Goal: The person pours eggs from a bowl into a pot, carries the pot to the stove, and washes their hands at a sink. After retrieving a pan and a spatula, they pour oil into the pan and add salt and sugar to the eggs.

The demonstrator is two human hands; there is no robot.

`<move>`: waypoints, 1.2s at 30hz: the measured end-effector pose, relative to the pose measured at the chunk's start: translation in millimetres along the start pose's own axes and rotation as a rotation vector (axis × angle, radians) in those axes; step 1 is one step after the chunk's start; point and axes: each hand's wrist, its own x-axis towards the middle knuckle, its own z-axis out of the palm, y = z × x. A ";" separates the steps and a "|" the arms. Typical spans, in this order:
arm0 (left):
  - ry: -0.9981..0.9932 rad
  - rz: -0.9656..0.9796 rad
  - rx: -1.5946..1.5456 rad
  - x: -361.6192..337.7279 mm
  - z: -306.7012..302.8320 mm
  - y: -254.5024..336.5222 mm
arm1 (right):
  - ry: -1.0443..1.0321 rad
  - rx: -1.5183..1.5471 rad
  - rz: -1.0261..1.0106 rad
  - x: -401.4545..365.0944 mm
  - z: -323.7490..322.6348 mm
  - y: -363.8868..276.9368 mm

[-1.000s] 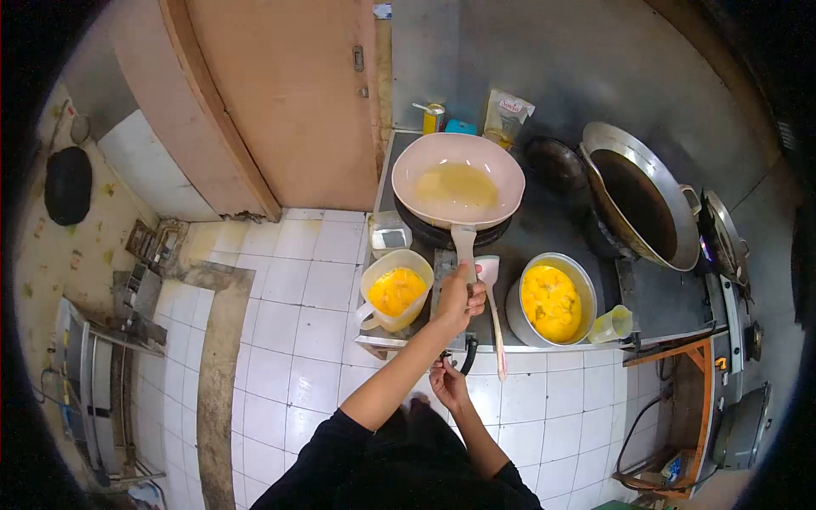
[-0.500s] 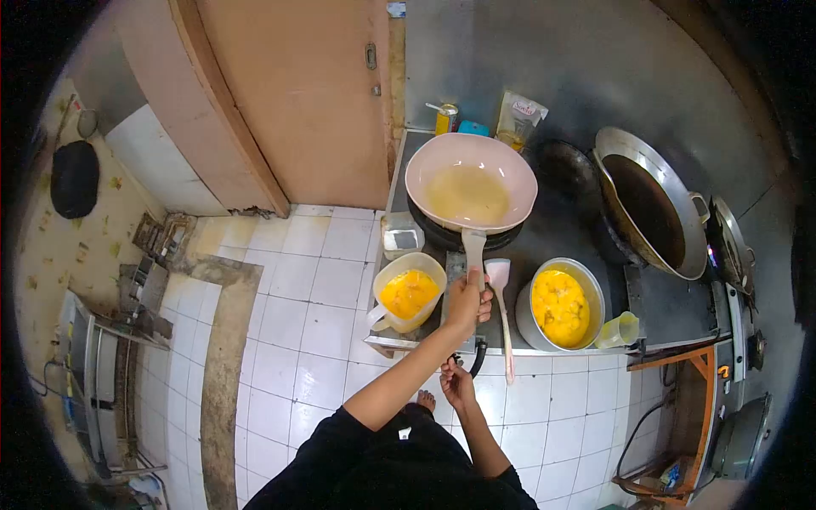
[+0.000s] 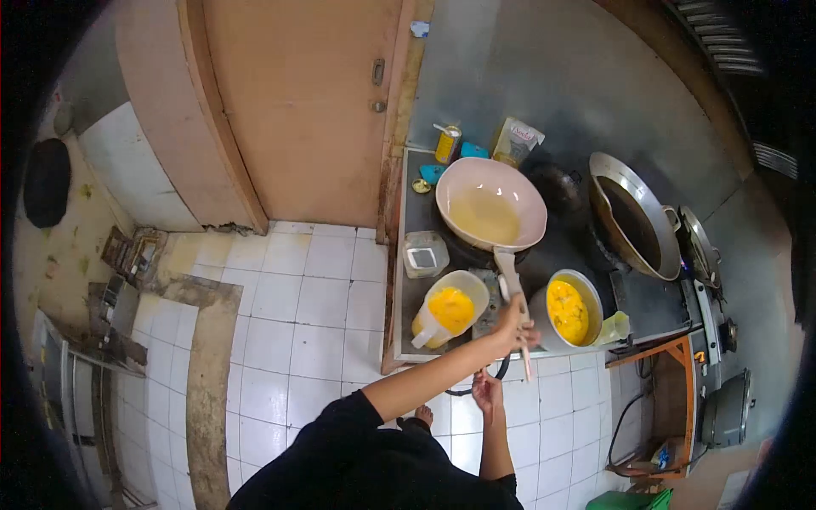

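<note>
A pink frying pan (image 3: pixel 490 174) with clear yellowish liquid sits over the burner. My left hand (image 3: pixel 510 330) is closed at the end of its pale handle, fingers slightly blurred. The pink spatula (image 3: pixel 526 364) lies under or beside that hand, mostly hidden. Below the counter's front edge, my right hand (image 3: pixel 487 393) has its fingers curled together by a black hose (image 3: pixel 503 368); what they grip is hidden. A clear jug (image 3: pixel 478 289) of yellow egg-like mixture stands left of my left hand. A metal pot (image 3: pixel 592 299) of similar lumpy yellow mixture stands right.
A large wok (image 3: pixel 605 170) with dark liquid occupies the right burner. A small clear cup (image 3: pixel 614 328) rests beside the pot. A square container (image 3: pixel 425 255), a yellow can (image 3: pixel 447 144) and a pouch (image 3: pixel 517 143) stand toward the left and back of the counter (image 3: pixel 410 200).
My view has shifted, so the counter appears lower. The pan's handle has swung rightward, and my left hand has moved with it toward the spatula and pot. My right hand stays below the counter edge.
</note>
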 end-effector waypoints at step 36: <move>0.033 1.077 1.251 99.2 -247.9 182.0 | 0.334 0.090 -0.432 -10.4 52.8 31.5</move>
